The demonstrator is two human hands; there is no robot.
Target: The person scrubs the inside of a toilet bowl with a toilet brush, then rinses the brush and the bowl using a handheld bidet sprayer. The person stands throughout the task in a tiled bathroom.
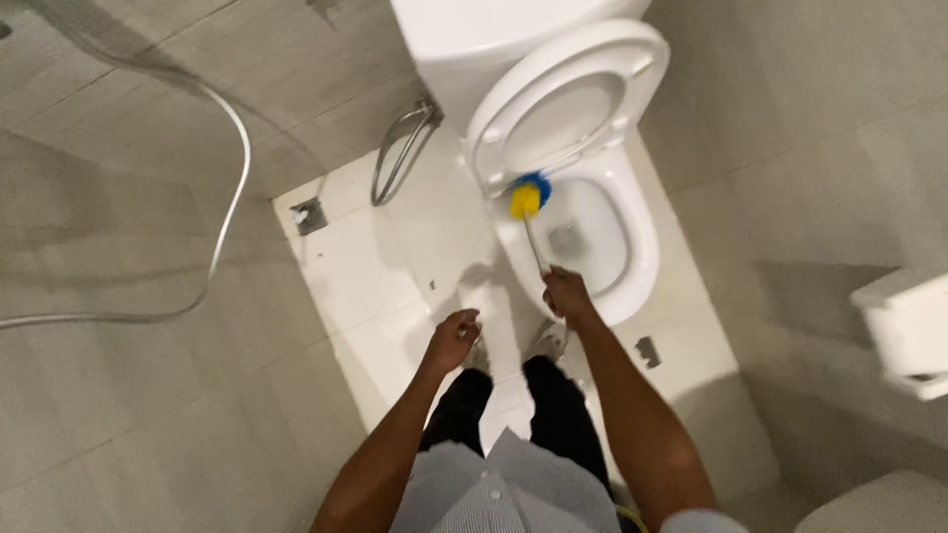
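White ceramic forms the toilet bowl [632, 266], which stands at the far centre of the tiled floor [395, 286] with its seat and lid [573, 99] raised against the cistern [494, 39]. The right hand [567, 294] is closed around the thin handle of the toilet brush [528, 197]; the blue and yellow brush head rests at the far left of the bowl rim, just below the seat hinge. The left hand [452, 339] hangs free to the left of the bowl, fingers loosely curled, holding nothing.

Procedure, as judged from this position:
1. Keep the grip firm and low on the handle so the head does not twist.
2. Press the bristles against the inner rim and work them around it in short strokes.
3. Keep the head inside the bowl line; lifting it past the rim risks drips on the floor.
4. Keep the left hand well apart from the bowl.

A shower hose [232, 148] runs along the left wall; a floor drain [309, 215] lies near it.
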